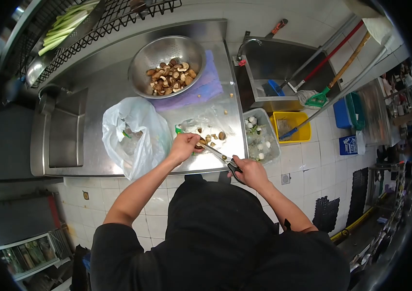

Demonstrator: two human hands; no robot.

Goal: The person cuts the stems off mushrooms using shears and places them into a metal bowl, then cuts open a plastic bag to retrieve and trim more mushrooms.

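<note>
- At nine o'clock of my hands a sink (65,136) is sunk into the steel counter (114,72).
- Just left of my left hand a white bag (131,136) slumps open, its mouth towards me.
- My left hand (184,147) has its fingers closed around a mushroom (199,144), pinching it at the counter's near edge.
- The scissors (220,156) lie with their long axis running from ten o'clock to four o'clock: the tips point up-left at the mushroom, the black handles sit at the lower right. I cannot tell how far the blades are parted.
- My right hand (250,172) grips the handles, fingers curled through them, just off the counter's front edge.
- At twelve o'clock of the scissors loose mushroom pieces (213,137) lie on clear plastic (206,123).
- Further off at twelve o'clock a steel bowl (140,63) holds cut mushrooms and rests on a purple cloth (210,85).
- At two o'clock of my right hand a grey bin (272,140) stands beside the counter with scraps in it.
- Beyond that, at one o'clock, a mop sink (273,63) holds leaning handles, with a yellow bucket (295,119) below.
</note>
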